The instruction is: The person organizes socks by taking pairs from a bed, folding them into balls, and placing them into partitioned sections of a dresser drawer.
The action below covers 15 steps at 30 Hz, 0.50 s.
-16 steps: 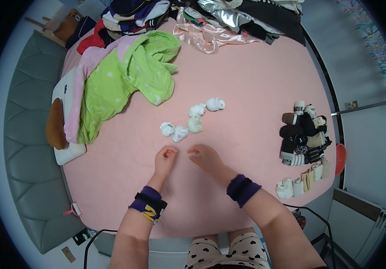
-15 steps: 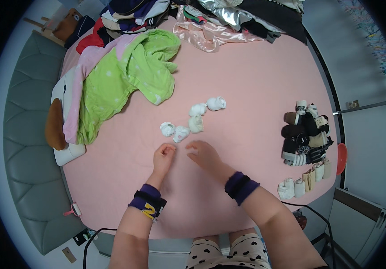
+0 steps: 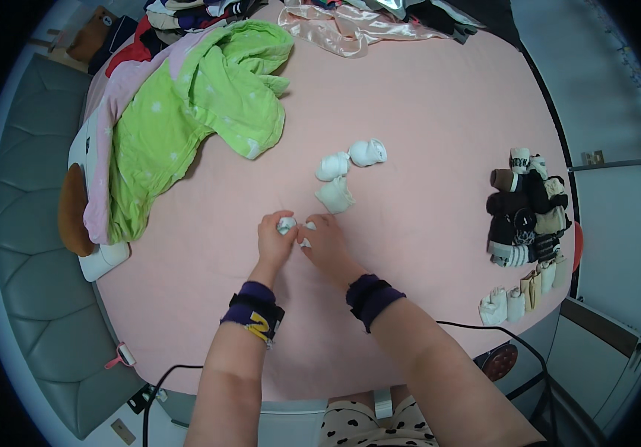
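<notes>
My left hand is closed around a small white rolled sock, part of which shows between thumb and fingers. Close beside it, my right hand is bent over a second white rolled sock; only bits of it show past the fingers. The fingertips of both hands nearly meet. Just beyond them on the pink sheet lie three more rolled socks: an off-white one nearest, a white one behind it, and another white one farther right.
A pink bed sheet lies under everything. Rolled dark and striped socks sit at the right, with pale folded socks in front. A green blanket is at left, a satin garment at the back. A black cable crosses the near right edge.
Both hands have moved forward onto the two nearest white socks and closed on them; before, they were empty and just short of them. The whole view has shifted slightly.
</notes>
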Each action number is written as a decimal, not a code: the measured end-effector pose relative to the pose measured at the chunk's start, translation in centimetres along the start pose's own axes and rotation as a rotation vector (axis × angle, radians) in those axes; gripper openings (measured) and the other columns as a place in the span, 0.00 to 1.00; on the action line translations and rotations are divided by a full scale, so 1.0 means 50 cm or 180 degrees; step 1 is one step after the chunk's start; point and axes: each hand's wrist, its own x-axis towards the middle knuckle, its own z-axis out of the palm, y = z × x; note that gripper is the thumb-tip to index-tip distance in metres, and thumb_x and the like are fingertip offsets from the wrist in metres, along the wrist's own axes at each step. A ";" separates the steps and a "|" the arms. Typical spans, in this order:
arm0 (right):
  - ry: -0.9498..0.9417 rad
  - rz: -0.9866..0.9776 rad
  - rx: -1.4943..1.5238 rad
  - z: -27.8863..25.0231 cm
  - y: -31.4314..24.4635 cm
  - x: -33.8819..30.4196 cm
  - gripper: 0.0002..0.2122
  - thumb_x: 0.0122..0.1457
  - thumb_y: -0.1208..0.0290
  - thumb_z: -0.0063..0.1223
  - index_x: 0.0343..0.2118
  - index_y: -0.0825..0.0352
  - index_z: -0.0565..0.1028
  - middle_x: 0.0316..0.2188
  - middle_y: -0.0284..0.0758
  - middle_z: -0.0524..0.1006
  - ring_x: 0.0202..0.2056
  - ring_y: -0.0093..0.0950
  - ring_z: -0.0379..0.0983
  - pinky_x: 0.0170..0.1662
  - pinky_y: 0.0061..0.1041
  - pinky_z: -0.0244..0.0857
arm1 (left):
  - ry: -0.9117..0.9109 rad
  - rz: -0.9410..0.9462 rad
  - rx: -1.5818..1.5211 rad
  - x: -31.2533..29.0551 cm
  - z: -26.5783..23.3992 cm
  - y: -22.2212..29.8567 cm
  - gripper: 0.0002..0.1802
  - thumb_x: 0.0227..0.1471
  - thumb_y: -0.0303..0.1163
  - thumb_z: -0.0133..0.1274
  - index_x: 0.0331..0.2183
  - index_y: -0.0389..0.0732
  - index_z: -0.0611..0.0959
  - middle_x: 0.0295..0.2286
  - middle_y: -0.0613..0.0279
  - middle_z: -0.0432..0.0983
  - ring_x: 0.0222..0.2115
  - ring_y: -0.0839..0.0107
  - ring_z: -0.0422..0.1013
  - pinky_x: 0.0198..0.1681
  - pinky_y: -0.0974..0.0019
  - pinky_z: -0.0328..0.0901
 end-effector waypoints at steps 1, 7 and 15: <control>0.0183 0.0034 0.0046 0.000 0.003 -0.017 0.10 0.35 0.77 0.56 0.24 0.57 0.74 0.39 0.32 0.68 0.45 0.31 0.60 0.45 0.31 0.57 | -0.0068 -0.0083 -0.0156 -0.018 -0.001 0.006 0.16 0.35 0.31 0.58 0.33 0.40 0.78 0.31 0.53 0.71 0.34 0.62 0.68 0.39 0.65 0.63; 0.0131 0.0191 0.0514 -0.030 -0.019 -0.149 0.08 0.38 0.73 0.57 0.25 0.59 0.74 0.33 0.33 0.71 0.42 0.32 0.62 0.44 0.33 0.56 | -0.0419 -0.0419 -0.1081 -0.168 -0.032 0.067 0.10 0.40 0.27 0.55 0.31 0.39 0.78 0.28 0.56 0.71 0.31 0.66 0.68 0.36 0.67 0.63; -0.0189 0.0557 0.1249 -0.174 -0.127 -0.384 0.08 0.41 0.72 0.59 0.26 0.62 0.74 0.32 0.36 0.72 0.37 0.33 0.68 0.39 0.29 0.62 | -0.1581 -0.1060 -0.2067 -0.405 -0.094 0.185 0.07 0.47 0.28 0.51 0.31 0.37 0.79 0.30 0.64 0.73 0.33 0.76 0.67 0.36 0.73 0.63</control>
